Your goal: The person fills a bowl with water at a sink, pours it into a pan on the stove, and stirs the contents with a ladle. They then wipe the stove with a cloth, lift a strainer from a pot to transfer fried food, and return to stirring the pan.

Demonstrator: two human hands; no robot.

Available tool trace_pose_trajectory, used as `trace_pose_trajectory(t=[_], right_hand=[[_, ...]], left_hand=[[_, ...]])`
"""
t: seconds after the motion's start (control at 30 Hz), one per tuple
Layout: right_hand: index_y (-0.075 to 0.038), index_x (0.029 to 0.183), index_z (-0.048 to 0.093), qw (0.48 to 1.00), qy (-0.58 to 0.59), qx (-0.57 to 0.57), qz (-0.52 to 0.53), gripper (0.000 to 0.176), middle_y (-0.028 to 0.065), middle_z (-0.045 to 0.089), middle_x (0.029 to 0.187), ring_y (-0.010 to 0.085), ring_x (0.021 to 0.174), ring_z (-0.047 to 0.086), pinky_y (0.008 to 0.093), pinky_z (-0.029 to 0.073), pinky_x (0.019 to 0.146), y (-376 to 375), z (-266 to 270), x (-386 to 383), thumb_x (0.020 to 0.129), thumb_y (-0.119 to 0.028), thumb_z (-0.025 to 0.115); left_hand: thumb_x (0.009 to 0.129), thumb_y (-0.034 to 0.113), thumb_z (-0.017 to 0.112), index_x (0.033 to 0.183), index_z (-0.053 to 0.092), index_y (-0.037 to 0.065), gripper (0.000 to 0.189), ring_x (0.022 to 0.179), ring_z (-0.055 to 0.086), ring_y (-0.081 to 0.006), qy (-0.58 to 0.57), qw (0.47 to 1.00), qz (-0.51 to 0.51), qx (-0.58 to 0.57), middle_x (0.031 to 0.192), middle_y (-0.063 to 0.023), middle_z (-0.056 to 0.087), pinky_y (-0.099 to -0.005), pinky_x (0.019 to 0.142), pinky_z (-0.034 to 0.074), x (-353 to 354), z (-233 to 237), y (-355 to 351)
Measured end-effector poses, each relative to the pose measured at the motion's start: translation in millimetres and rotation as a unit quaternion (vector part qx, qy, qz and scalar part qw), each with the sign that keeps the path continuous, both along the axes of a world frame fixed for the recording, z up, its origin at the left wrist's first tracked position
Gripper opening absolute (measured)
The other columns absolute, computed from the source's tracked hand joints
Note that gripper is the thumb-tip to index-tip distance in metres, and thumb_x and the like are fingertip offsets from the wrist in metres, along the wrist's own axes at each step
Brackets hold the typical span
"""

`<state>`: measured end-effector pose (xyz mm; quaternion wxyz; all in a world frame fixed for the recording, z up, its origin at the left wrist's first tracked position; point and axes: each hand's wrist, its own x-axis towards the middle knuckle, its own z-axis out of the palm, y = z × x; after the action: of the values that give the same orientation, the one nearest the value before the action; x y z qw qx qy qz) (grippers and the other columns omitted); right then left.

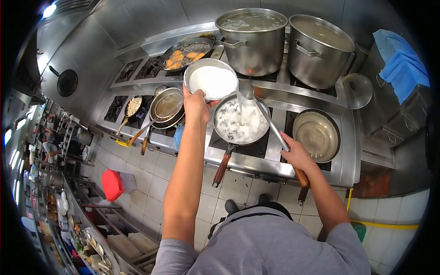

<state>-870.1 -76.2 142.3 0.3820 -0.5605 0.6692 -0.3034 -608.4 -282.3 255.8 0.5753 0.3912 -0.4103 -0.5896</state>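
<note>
Right now, I'm judging the pouring to be only partway along: a pale stream [240,107] is falling into the long-handled pan [229,141], ahead of and between my hands, where white, foamy liquid is covering much of the base and dark patches are showing through. Plenty of white liquid is remaining in the metal bowl [208,62].

My left hand [196,107] is closing around that bowl's near side — thumb up by the rim — and tilting it towards the pan. My right hand [297,153] is wrapping firmly around the ladle's shaft [274,127], its head hanging beside the stream.

Beyond my left hand, a big stockpot [252,57] is crowding the bowl's far side; left of it, a strainer [167,107] is sitting near my forearm. A wide pan [302,121] is lying just beside my right hand — more room is opening nearer my body, past the stove's front edge [261,168].
</note>
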Motion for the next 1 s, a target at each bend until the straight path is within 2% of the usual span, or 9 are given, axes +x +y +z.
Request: trace_pose_trajectory(t=[0.07, 0.17, 0.3, 0.4, 0.43, 0.57, 0.7, 0.87, 1.0], right_hand=[[-0.007, 0.150, 0.035, 0.992, 0.123, -0.007, 0.019, 0.074, 0.0270, 0.066, 0.095, 0.0412, 0.086, 0.066, 0.0460, 0.051, 0.081, -1.3, 0.9, -4.4, 0.081, -0.011, 0.062], [-0.009, 0.149, 0.038, 0.972, 0.230, -0.019, 0.045, 0.073, 0.0293, 0.066, 0.103, 0.0464, 0.095, 0.063, 0.0495, 0.050, 0.085, 6.0, -12.9, -14.1, 0.079, -0.011, 0.059], [-0.006, 0.149, 0.036, 0.971, 0.216, 0.081, 0.060, 0.073, 0.0299, 0.065, 0.106, 0.0474, 0.099, 0.061, 0.0501, 0.049, 0.089, 21.7, 1.2, -12.4, 0.079, -0.009, 0.058], [0.000, 0.143, 0.040, 0.983, -0.043, 0.168, 0.065, 0.061, 0.0139, 0.062, 0.077, 0.0241, 0.060, 0.064, 0.0365, 0.053, 0.058, 29.3, 10.6, -8.2, 0.085, -0.009, 0.060], [-0.002, 0.134, 0.048, 0.971, -0.149, 0.177, 0.058, 0.048, 0.0032, 0.055, 0.074, 0.0098, 0.051, 0.055, 0.0259, 0.047, 0.048, 29.9, 1.6, -9.0, 0.088, -0.009, 0.060], [-0.006, 0.116, 0.053, 0.904, -0.337, 0.261, 0.040, 0.025, 0.0005, 0.056, 0.077, 0.0071, 0.053, 0.054, 0.0217, 0.045, 0.048, 28.3, 8.2, -8.1, 0.091, -0.009, 0.057], [-0.006, 0.128, 0.049, 0.834, -0.473, 0.281, 0.025, 0.035, -0.0008, 0.056, 0.077, 0.0056, 0.056, 0.053, 0.0211, 0.045, 0.046, 38.6, 4.5, -0.7, 0.095, -0.010, 0.055], [-0.006, 0.144, 0.041, 0.831, -0.495, 0.254, 0.019, 0.052, -0.0001, 0.055, 0.076, 0.0061, 0.054, 0.054, 0.0214, 0.045, 0.046, 45.9, 17.9, 17.9, 0.094, -0.009, 0.055], [-0.007, 0.145, 0.042, 0.900, -0.394, 0.184, 0.039, 0.056, 0.0002, 0.056, 0.073, 0.0076, 0.052, 0.055, 0.0232, 0.046, 0.047, 36.9, 12.6, 21.1, 0.091, -0.007, 0.057]], left_hand=[[0.080, -0.006, 0.036, 0.148, 0.024, 0.021, 0.074, 0.097, 0.066, -0.0350, -0.001, 1.000, 0.004, 0.003, 0.131, -0.0177, 0.050, -0.0425, 0.058, 0.059, -1.0, 0.6, 1.0], [0.080, -0.006, 0.036, 0.149, 0.022, 0.020, 0.075, 0.098, 0.066, -0.0349, -0.006, 1.000, 0.005, 0.010, 0.132, -0.0177, 0.050, -0.0423, 0.058, 0.060, -2.1, 1.7, 3.2], [0.080, -0.006, 0.036, 0.150, 0.021, 0.021, 0.076, 0.099, 0.066, -0.0345, 0.001, 1.000, 0.016, 0.009, 0.132, -0.0176, 0.050, -0.0424, 0.058, 0.060, -3.1, -1.3, 3.4], [0.080, -0.006, 0.036, 0.150, 0.021, 0.021, 0.077, 0.100, 0.066, -0.0347, 0.008, 1.000, 0.015, 0.005, 0.133, -0.0176, 0.050, -0.0429, 0.058, 0.059, -3.2, -1.8, 6.6], [0.080, -0.006, 0.035, 0.150, 0.021, 0.022, 0.077, 0.100, 0.066, -0.0349, 0.005, 1.000, 0.011, 0.006, 0.133, -0.0178, 0.050, -0.0431, 0.058, 0.059, -3.0, -2.1, 7.4], [0.079, -0.007, 0.034, 0.150, 0.021, 0.022, 0.077, 0.100, 0.066, -0.0356, 0.005, 1.000, 0.011, 0.011, 0.133, -0.0183, 0.049, -0.0440, 0.059, 0.059, -4.2, -5.4, 9.6], [0.079, -0.007, 0.034, 0.150, 0.021, 0.023, 0.077, 0.100, 0.065, -0.0358, 0.005, 1.000, 0.014, 0.016, 0.134, -0.0183, 0.049, -0.0455, 0.061, 0.059, -2.7, -9.1, 9.1], [0.079, -0.006, 0.035, 0.150, 0.022, 0.023, 0.077, 0.101, 0.065, -0.0360, 0.015, 1.000, 0.020, 0.019, 0.133, -0.0178, 0.049, -0.0460, 0.061, 0.060, 1.9, -14.1, 8.2], [0.079, -0.007, 0.035, 0.149, 0.022, 0.023, 0.077, 0.101, 0.065, -0.0357, 0.012, 0.999, 0.029, 0.025, 0.133, -0.0175, 0.049, -0.0454, 0.060, 0.060, 3.5, -11.5, 9.5]])
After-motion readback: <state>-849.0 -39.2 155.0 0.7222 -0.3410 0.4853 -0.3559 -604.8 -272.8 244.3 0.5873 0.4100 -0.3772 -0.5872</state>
